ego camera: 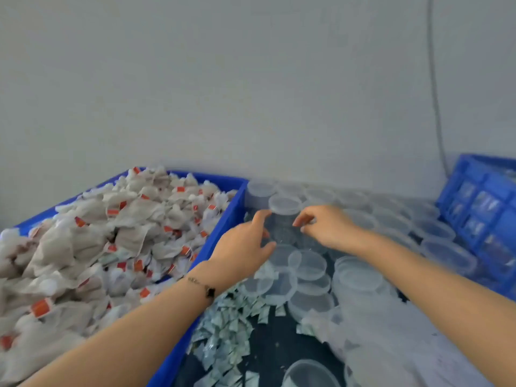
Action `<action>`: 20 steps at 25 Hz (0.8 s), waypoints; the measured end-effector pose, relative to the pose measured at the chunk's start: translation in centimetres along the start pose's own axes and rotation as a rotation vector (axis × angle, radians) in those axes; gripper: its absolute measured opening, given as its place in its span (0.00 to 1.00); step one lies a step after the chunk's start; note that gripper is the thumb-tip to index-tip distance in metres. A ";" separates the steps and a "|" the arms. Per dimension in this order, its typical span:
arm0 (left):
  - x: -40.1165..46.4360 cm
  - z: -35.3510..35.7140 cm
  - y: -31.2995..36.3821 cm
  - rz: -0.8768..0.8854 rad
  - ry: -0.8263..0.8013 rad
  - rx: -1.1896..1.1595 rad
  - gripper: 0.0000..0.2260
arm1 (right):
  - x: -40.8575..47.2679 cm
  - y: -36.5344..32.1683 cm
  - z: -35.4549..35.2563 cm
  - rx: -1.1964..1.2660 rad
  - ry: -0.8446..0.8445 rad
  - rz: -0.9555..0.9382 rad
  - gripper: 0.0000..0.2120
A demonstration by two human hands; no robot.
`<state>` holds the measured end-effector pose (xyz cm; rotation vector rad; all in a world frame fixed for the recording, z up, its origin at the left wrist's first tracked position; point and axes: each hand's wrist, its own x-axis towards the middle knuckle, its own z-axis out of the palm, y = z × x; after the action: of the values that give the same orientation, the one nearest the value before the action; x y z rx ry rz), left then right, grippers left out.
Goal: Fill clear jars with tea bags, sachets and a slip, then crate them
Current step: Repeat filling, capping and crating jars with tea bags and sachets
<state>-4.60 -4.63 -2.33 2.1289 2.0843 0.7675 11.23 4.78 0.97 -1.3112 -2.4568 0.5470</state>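
Note:
A tall clear jar (282, 222) with a lid stands upright on the table just right of the blue bin. My left hand (245, 247) grips its left side, thumb up near the lid. My right hand (324, 223) touches the jar's right side with curled fingertips. The big blue bin (223, 227) at the left is heaped with white tea bags (117, 241) bearing orange tags. Small pale sachets (226, 328) lie scattered on the dark table below my left wrist.
Loose clear lids (307, 265) and stacked lids (357, 280) lie in front of the jar. Several lidded jars (396, 219) stand in rows behind and to the right. A blue crate (480, 208) sits at the far right. A clear plastic bag (391, 339) lies at the lower right.

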 end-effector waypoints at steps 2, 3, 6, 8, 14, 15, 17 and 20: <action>-0.6 1.1 -1.2 -0.055 0.051 -0.114 0.27 | 2.0 0.1 2.5 -0.039 0.034 0.031 0.12; -0.8 1.5 -1.6 -0.058 0.073 -0.150 0.26 | 2.9 0.1 3.3 -0.073 0.071 0.043 0.12; -1.1 2.1 -2.5 -0.046 0.124 -0.179 0.23 | 6.3 -0.1 4.6 -0.197 0.181 0.076 0.18; -1.2 2.1 -2.6 -0.039 0.159 -0.173 0.21 | 8.5 -0.2 5.1 -0.307 0.207 0.112 0.25; -1.6 2.3 -2.5 -0.043 0.104 -0.111 0.18 | 12.0 0.4 8.4 -0.413 0.174 0.272 0.44; -1.5 2.2 -2.7 -0.049 0.099 -0.112 0.18 | 12.5 0.5 8.7 -0.443 0.171 0.286 0.45; -1.6 2.3 -2.8 -0.050 0.092 -0.111 0.18 | 13.3 0.7 8.8 -0.499 0.166 0.322 0.45; -1.7 2.1 -2.9 -0.045 0.098 -0.117 0.19 | 13.6 0.9 8.2 -0.451 0.160 0.391 0.44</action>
<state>-6.37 -5.43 -5.83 2.0162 2.0686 0.9810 1.05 15.09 -5.48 -1.9467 -2.2750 -0.0453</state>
